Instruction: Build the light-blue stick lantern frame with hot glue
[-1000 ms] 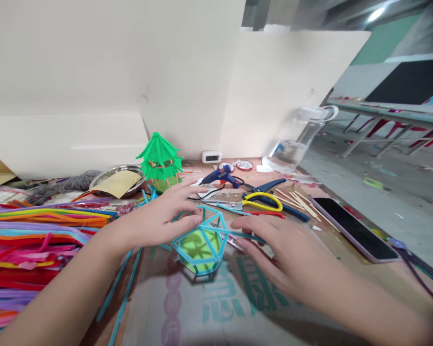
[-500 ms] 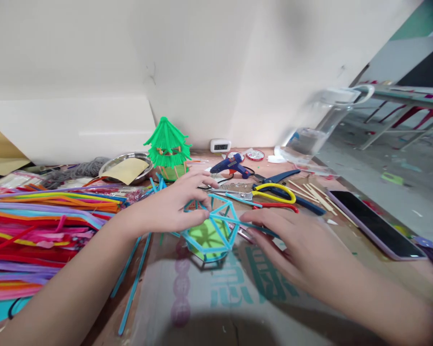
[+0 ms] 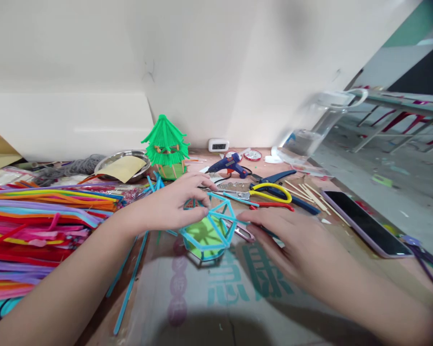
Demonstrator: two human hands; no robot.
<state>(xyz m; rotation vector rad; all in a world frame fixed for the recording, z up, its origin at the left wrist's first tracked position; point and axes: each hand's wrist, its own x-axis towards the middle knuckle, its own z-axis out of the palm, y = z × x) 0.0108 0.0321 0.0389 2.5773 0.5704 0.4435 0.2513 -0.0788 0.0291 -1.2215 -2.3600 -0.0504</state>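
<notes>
A small many-sided frame of light-blue pipe cleaners (image 3: 203,248) stands in front of me, with spokes across its top and a yellow-green base (image 3: 204,231) inside. My left hand (image 3: 176,201) reaches over its far left side, thumb and fingertips closed on the blue strips near the middle of the top. To the right, my right hand (image 3: 292,235) pinches a blue pipe cleaner (image 3: 239,221) that runs across to the frame's top; its far end is partly hidden by the fingers. A pinkish metal tool (image 3: 244,233) lies beneath, partly covered.
Bundled coloured pipe cleaners (image 3: 39,230) cover the left. Behind stand a green tree-like model (image 3: 165,149), a metal dish (image 3: 142,160) and a small clock (image 3: 218,145). A glue gun (image 3: 228,165), yellow-handled scissors (image 3: 274,193), wooden sticks (image 3: 315,198), a phone (image 3: 364,223) and a bottle (image 3: 317,125) sit rightward.
The view has shifted slightly, so most things appear a little further left. My right hand has turned a little against the frame, and more of the pinkish metal tool shows. My left hand keeps its grip.
</notes>
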